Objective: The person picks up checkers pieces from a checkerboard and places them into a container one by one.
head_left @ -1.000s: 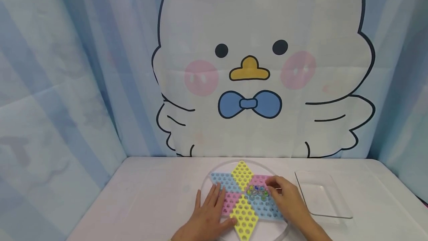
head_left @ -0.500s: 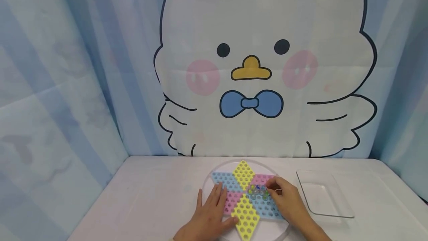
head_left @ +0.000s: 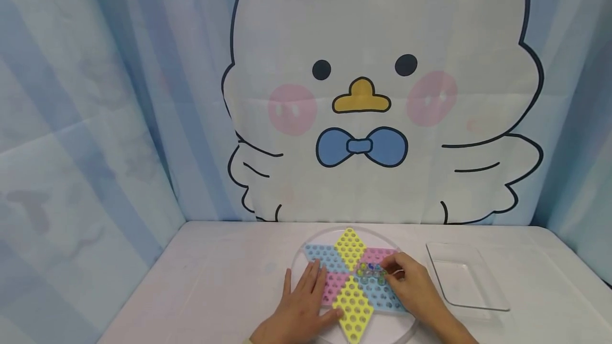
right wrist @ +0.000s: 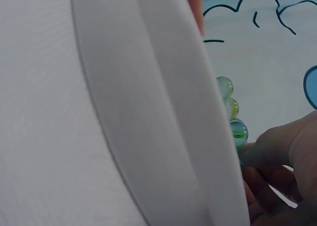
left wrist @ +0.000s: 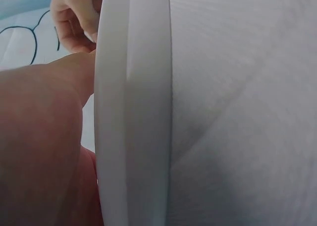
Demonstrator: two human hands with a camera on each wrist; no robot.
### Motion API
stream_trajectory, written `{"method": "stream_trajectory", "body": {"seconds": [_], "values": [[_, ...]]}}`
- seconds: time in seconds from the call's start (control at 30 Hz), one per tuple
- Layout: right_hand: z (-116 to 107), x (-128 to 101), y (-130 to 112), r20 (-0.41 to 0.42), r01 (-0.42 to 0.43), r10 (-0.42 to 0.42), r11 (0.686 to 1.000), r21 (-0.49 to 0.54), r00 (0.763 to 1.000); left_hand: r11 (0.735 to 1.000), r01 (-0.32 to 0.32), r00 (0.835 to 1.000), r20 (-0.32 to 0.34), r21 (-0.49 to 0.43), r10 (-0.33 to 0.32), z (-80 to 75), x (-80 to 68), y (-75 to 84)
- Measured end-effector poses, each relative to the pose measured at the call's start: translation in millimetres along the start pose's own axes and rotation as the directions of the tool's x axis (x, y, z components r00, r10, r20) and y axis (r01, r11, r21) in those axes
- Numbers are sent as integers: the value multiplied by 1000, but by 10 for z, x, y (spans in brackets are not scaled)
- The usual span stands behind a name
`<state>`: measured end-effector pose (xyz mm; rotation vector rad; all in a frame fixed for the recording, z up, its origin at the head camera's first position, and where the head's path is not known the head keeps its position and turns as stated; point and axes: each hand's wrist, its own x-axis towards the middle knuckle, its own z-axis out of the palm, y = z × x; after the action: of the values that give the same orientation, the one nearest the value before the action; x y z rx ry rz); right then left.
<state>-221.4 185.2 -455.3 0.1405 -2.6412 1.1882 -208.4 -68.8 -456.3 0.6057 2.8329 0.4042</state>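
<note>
Two hands stand apart at lower centre: the left hand [head_left: 301, 304] rests straight-fingered on a smooth, round plastic board [head_left: 354, 304], the right hand [head_left: 415, 285] bends its fingertips to glossy round marbles [head_left: 370, 271], its grip hidden, so I cannot tell whether one is pinched. The marbles blur past counting; the board's six pitted diamonds, two each yellow, blue and pink, are partly covered, its near rim cut off at the bottom edge; one clear box [head_left: 478, 307], lower right, is on the pale table [head_left: 215, 280]

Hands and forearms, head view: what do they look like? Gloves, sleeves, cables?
The left hand and right hand are bare: no gloves, rings, markings or cables show. The right forearm is uncovered as far as it shows. A pale sliver at the left wrist may be a cuff; too little shows to tell.
</note>
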Motion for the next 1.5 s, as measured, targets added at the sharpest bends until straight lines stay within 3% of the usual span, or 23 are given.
{"method": "stream_trajectory", "body": {"seconds": [0.67,0.97,1.5], "values": [[-44,-5,-18,5,-15,15,1000,-14,1000,1000,14,1000,24,3,-14,-9,19,12],[-86,8,-30,-48,25,-25,1000,-19,999,1000,6,1000,18,9,-7,-15,13,-3],[-253,27,-136,-71,56,-57,998,-20,996,1000,-2,1000,4,0,2,-21,-15,1]]}}
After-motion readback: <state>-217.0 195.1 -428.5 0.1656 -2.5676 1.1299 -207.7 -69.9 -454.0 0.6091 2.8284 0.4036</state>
